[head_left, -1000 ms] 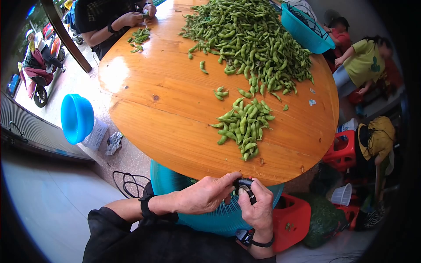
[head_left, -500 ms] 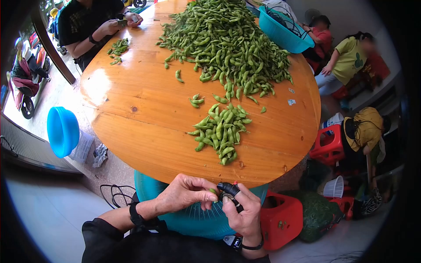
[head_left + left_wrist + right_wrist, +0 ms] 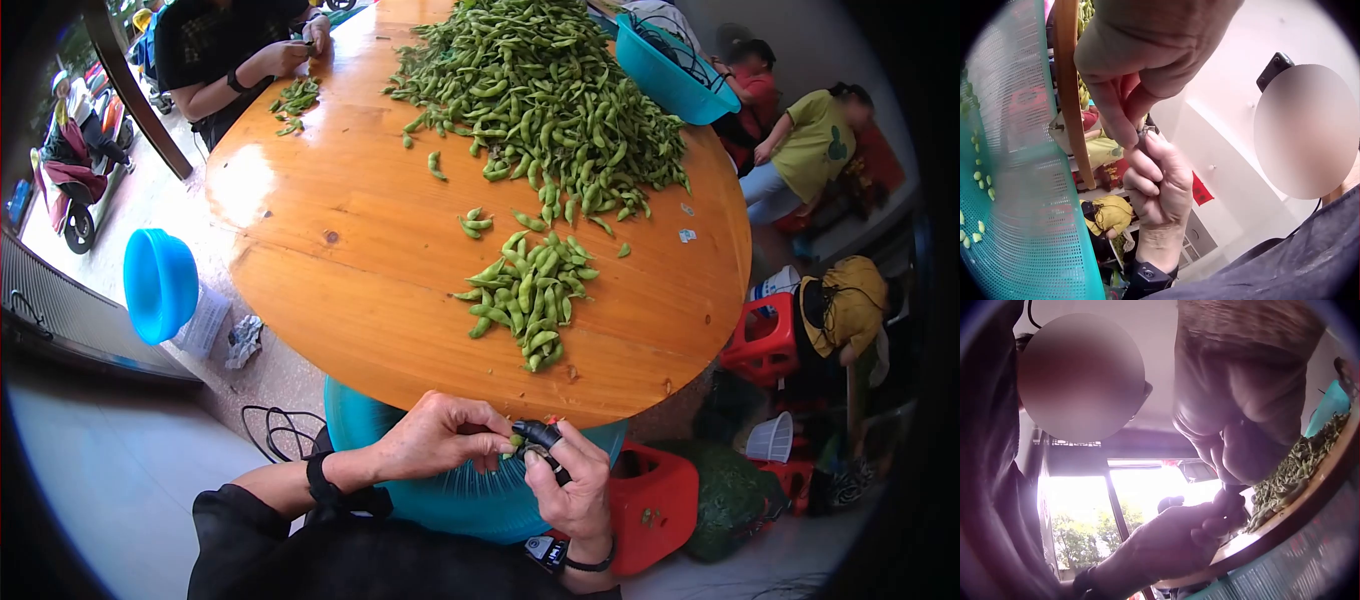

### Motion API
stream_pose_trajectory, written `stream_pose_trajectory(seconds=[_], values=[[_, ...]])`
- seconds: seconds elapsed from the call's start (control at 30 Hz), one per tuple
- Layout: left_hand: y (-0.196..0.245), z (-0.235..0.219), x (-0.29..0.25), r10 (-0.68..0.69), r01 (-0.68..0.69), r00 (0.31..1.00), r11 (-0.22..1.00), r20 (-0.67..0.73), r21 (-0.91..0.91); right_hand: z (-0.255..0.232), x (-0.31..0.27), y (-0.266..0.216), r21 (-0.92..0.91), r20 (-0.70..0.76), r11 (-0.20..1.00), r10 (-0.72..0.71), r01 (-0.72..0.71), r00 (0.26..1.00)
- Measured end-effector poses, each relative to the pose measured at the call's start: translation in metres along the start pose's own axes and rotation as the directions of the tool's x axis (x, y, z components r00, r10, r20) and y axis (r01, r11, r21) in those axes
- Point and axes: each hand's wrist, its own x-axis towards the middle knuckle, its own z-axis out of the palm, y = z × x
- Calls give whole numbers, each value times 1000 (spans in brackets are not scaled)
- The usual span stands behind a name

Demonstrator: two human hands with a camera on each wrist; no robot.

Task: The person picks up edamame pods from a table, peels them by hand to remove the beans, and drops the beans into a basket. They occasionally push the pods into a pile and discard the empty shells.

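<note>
At the table's near edge, my left hand (image 3: 435, 440) pinches a small green pod (image 3: 516, 440) between thumb and fingers. My right hand (image 3: 578, 490) meets it there, fingers curled and thumb pressed toward the index finger around a black object (image 3: 540, 434); whether part of this is a finger covering cannot be told. Below both hands is a teal mesh basket (image 3: 350, 415); the left wrist view shows loose green beans (image 3: 977, 237) inside it. Beyond the hands, a small group of pods (image 3: 530, 290) lies on the wooden table (image 3: 400, 290), with a large pod heap (image 3: 560, 110) behind.
A teal basin (image 3: 670, 70) with black cables sits at the table's far right. Red stools (image 3: 655, 505) stand at the right, and blue basins (image 3: 160, 285) at the left on the floor. Another person's hands (image 3: 300, 50) work at the far left edge; more people are at the right.
Since the earliest frame, my left hand has drawn back from over the black object and now pinches a green pod beside it. The head view has shifted slightly.
</note>
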Motion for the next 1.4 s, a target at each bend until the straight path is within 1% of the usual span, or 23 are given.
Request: stream_pose_trajectory(seconds=[0.1,0.2,0.27,0.3,0.4,0.5,0.53,0.57,0.6,0.67,0.7,0.77,0.9,0.93,0.97,1.0,1.07,1.1,1.13,1.2,1.23,1.3,1.4], values=[[1,0,0,-27,27,999,1000,-19,14,0,2,2,-7,28,1000,-11,12,1000],[-1,-1,0,-40,40,999,999,-2,13,-1,3,4,1,14,997,-78,78,997],[1,0,-1,-55,55,998,998,-12,-10,-3,1,3,135,76,986,88,-98,993],[2,0,-1,-57,56,998,998,-13,-12,-2,1,3,135,78,986,90,-100,993],[3,-1,-1,-65,66,998,997,-20,44,-1,3,5,82,58,996,35,-40,998],[-1,-3,1,-85,87,995,996,45,-28,-5,7,7,83,80,997,-2,-5,997],[-2,-4,1,-100,110,991,987,92,-116,-7,8,9,251,148,961,83,-119,985],[-2,-5,1,-110,137,984,970,139,-201,-8,9,12,403,228,884,152,-236,962],[-2,-6,1,-111,137,984,970,139,-201,-9,9,15,403,228,884,153,-236,962],[0,-8,1,-116,157,973,966,202,-204,-9,9,21,576,332,734,191,-359,924],[1,-10,0,-117,157,973,966,198,-205,-8,9,21,577,335,734,189,-360,923],[2,-14,1,-125,197,955,946,271,-258,-7,11,19,655,359,651,177,-383,916],[-4,-14,1,-118,215,945,927,305,-307,-10,13,13,596,380,692,205,-408,902],[-5,-12,2,-83,164,957,946,278,-281,-10,14,11,418,305,860,171,-293,937],[-7,-9,2,-48,114,966,961,252,-253,-9,14,10,203,241,965,117,-167,964],[-10,-5,2,-49,115,966,960,252,-254,-6,13,8,203,241,965,118,-169,963],[-15,2,4,-21,27,997,997,79,-75,3,12,4,32,100,999,-18,15,995],[-11,3,3,-65,65,997,998,51,7,4,11,2,7,73,999,-31,31,997],[-4,5,2,-65,65,997,998,51,7,5,11,2,7,73,999,-31,31,997],[8,7,0,95,-85,995,956,-22,281,6,11,2,14,11,997,72,-72,997],[11,5,1,167,-167,986,922,30,348,6,11,3,15,12,997,73,-73,997],[3,1,2,165,-174,985,928,56,330,7,10,8,50,26,990,129,-130,991],[3,-1,2,135,-155,987,948,90,279,13,8,15,115,6,984,134,-133,991]])
